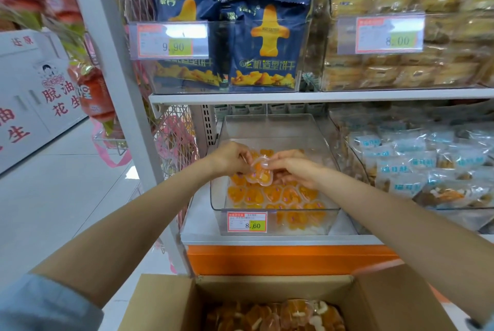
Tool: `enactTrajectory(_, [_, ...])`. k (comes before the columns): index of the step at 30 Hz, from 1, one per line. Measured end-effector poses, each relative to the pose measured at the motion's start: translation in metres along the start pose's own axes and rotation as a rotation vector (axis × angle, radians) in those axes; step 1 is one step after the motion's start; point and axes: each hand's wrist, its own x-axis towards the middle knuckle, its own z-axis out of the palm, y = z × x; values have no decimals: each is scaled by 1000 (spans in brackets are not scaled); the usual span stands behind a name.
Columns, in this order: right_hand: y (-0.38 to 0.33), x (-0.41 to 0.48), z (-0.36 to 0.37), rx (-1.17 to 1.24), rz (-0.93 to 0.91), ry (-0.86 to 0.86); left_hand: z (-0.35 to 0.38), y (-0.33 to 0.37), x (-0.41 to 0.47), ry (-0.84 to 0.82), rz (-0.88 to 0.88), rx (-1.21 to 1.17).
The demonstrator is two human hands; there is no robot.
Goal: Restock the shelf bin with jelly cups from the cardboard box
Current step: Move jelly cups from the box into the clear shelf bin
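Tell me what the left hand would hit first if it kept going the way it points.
The left hand points toward the right hand, so it would likely meet that first, across the jelly cups both hold above the bin; depth is unclear.

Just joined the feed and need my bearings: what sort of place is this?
Most likely a snack aisle in a shop: a clear shelf bin with a price tag, blue biscuit bags in the bin above, and an open cardboard box of jelly cups for restocking.
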Motion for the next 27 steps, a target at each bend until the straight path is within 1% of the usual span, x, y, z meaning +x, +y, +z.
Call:
enactTrajectory(1, [1,1,2,-32,2,12,-1,-1,-3,11,20,111])
enactTrajectory(2, [1,2,3,-57,6,24,-3,-4,-5,57,44,219])
enactTrajectory(4, [2,4,7,-79,25,39,-5,-13,-11,204,98,335])
enactTrajectory(6, [2,6,12,-85,56,45,-6,-24,-16,311,161,342])
enactTrajectory(9, [5,12,20,-119,126,21,-5,-39,-21,379,165,319])
enactTrajectory(11, [7,14,25,-181,177,-3,-2,-47,-23,416,160,254])
enactTrajectory(13, [11,16,29,-287,211,-28,2,-53,-23,444,163,237])
enactTrajectory(17, [25,20,36,-430,224,-41,9,-61,-18,462,140,309])
enactTrajectory(20, [34,24,40,-591,165,-8,10,-63,-16,473,146,315])
enactTrajectory(23, [33,23,38,-884,64,36,13,-64,-14,456,160,290])
enactTrajectory(24, [32,23,36,-942,48,45,15,-64,-13,452,168,291])
enactTrajectory(27, [34,22,33,-1001,49,21,19,-68,-11,452,193,344])
